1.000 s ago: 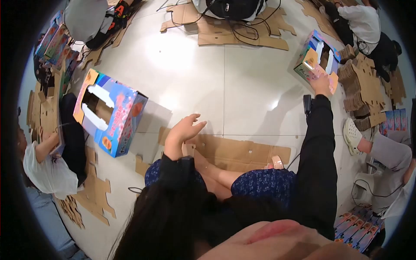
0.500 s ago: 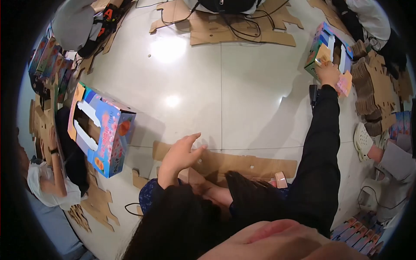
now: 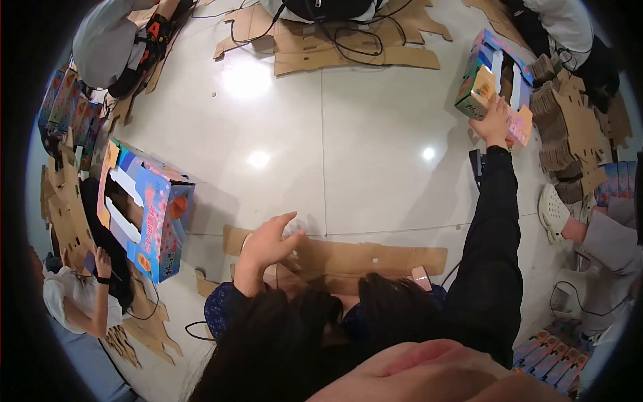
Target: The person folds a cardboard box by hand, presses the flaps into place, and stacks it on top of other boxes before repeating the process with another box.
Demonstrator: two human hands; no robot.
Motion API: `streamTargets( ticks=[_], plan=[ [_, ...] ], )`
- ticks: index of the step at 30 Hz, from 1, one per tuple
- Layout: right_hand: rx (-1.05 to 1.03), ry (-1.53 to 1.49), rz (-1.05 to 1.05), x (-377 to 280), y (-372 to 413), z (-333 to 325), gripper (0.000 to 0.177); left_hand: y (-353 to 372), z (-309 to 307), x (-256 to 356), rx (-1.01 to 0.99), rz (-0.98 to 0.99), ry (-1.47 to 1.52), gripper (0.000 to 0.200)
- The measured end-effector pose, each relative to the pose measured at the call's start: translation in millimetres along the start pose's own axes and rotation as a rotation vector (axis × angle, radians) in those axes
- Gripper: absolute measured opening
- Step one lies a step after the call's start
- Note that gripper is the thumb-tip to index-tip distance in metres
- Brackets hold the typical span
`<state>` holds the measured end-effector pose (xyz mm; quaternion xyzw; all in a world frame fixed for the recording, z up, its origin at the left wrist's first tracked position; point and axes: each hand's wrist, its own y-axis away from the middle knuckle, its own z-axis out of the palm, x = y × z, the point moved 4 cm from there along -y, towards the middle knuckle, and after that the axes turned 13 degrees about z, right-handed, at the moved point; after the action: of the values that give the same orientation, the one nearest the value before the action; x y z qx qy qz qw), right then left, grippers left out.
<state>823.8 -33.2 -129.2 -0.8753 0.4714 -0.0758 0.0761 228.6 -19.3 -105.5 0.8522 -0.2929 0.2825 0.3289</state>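
Note:
On the far right of the floor, my right hand [image 3: 494,122] reaches out with the arm nearly straight and grips the near end of a printed carton [image 3: 467,94]. That carton has an orange panel, pink and blue sides, white inner flaps and an open slot on top. Low in the middle hangs my left hand [image 3: 270,242], empty, fingers apart, above a long brown cardboard strip [image 3: 402,257]. A second printed carton [image 3: 158,224], blue with pink blossoms and fruit, stands at the left, away from both hands.
Stacked flat cardboard [image 3: 569,127] rises beside the right carton, near a person's white clog [image 3: 553,213]. Cables [image 3: 358,50] lie on cardboard at the top. Several folded cartons [image 3: 552,355] are at lower right. A co-worker [image 3: 80,301] sits at the left.
The whole view has shifted slightly. My right hand's fingers have changed position on the carton's end. My left hand stays open. The co-worker at the left has raised a hand.

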Motion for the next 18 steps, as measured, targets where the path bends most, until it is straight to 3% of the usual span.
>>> streamTargets(
  ticks=[4, 11, 16, 18],
  plan=[
    [0.039, -0.08, -0.076, 17, 23, 0, 0.107, 0, -5, 5, 0.016, -0.009, -0.034, 0.058],
    [-0.16, -0.096, -0.12, 18, 115, -40, 0.104, 6, -3, -5, 0.021, 0.027, -0.032, 0.061],
    [-0.214, -0.109, -0.217, 13, 185, -52, 0.109, 12, -19, 6, 0.048, 0.024, -0.004, 0.062],
    [-0.207, -0.084, -0.27, -3, 224, -70, 0.106, 7, -17, 3, 0.069, 0.106, -0.031, 0.063]
  ],
)
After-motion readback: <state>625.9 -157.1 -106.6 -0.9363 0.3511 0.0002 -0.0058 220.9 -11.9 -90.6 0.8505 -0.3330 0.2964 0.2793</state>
